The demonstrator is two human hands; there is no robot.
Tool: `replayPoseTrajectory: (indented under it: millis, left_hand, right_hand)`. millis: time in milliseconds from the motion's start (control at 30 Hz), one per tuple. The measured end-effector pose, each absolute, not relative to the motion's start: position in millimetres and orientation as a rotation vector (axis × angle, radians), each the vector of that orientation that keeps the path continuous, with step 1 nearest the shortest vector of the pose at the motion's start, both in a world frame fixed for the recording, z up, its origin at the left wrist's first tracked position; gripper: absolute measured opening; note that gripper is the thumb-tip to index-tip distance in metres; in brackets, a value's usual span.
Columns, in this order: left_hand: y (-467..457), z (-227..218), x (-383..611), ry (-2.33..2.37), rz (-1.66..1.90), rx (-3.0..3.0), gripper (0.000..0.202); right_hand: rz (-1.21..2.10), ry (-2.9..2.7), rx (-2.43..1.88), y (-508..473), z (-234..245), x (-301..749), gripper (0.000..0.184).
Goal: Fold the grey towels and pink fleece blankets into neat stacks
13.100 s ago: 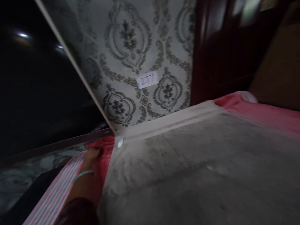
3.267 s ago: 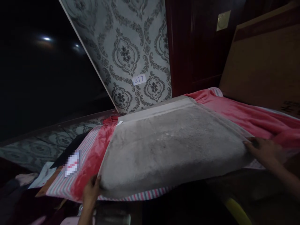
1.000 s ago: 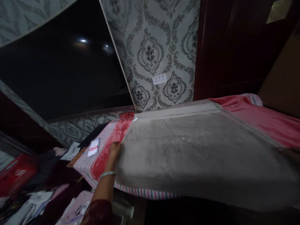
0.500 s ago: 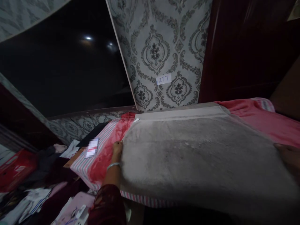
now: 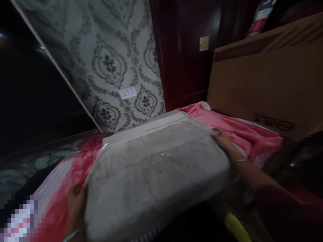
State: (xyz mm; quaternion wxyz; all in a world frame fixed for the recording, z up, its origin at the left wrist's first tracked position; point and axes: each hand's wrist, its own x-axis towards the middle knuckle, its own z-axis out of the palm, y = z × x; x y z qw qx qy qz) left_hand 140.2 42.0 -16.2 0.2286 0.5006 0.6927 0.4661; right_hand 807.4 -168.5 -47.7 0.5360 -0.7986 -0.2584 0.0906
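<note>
A grey plush cloth [image 5: 151,168] with a pale band [image 5: 146,129] along its far edge lies over a red-pink cloth [image 5: 242,132] with striped borders. My left hand [image 5: 77,205] is at the left edge of the grey cloth, its fingers curled against that edge. At the opposite side, my right hand [image 5: 222,137] pinches the right edge near the far corner. Between the hands the grey cloth is spread out, and its near side droops toward me. Fingertips under the cloth are hidden.
A large cardboard box [image 5: 264,80] stands at the right, with a bottle [image 5: 261,16] behind its top edge. A patterned wall carries a paper label [image 5: 128,93] reading 277. To the left is a dark glossy screen [image 5: 37,87]; something yellow [image 5: 236,227] shows below.
The view has swung right, bringing the cardboard box into sight. My right hand has come fully into view, up at the right edge of the grey cloth. My left hand stays at the left edge.
</note>
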Motion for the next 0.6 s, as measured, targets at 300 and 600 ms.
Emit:
replayPoseTrajectory:
  millis: [300, 600]
  left_hand:
    - [33.1, 2.1, 146.7, 1.930, 1.167, 1.451, 0.044]
    - [40.4, 1.9, 142.2, 1.960, 1.123, 1.523, 0.041]
  right_hand:
    - [0.187, -0.797, -1.716, -161.4, -71.0, 832.2, 0.046]
    - [0.272, -0.897, -1.699, -166.1, -71.6, 837.3, 0.046]
